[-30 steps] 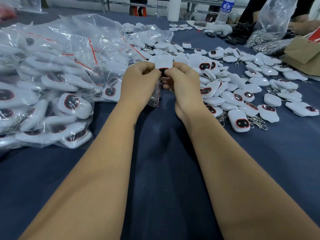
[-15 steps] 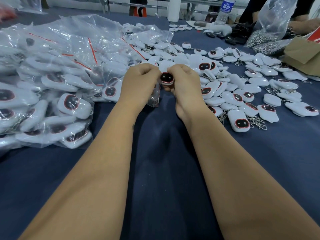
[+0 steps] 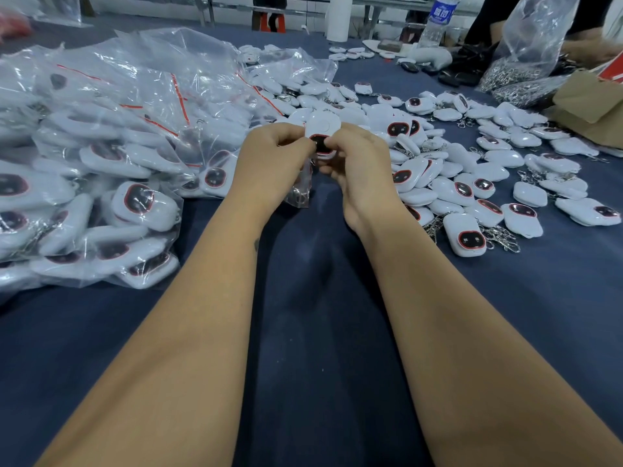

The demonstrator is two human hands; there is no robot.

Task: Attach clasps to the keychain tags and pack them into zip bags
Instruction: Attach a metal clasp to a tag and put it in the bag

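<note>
A white keychain tag (image 3: 322, 131) with a dark, red-rimmed window is held upright between both hands above the blue cloth. My left hand (image 3: 269, 163) pinches its lower left edge, and a small clear zip bag (image 3: 300, 193) with a metal clasp inside hangs below that hand. My right hand (image 3: 357, 166) pinches the tag's lower right edge. Loose white tags (image 3: 468, 235) with clasps lie spread to the right. Packed zip bags of tags (image 3: 135, 203) are heaped on the left.
A blue cloth (image 3: 320, 298) covers the table. At the far right stand a clear bag of metal clasps (image 3: 519, 62), a brown carton (image 3: 593, 106) and a water bottle (image 3: 438, 18). Another person's arm shows at the top right corner.
The tag has been turned and raised between my fingers: half a second ago it lay low with its dark window up, now its white body stands above my fingertips.
</note>
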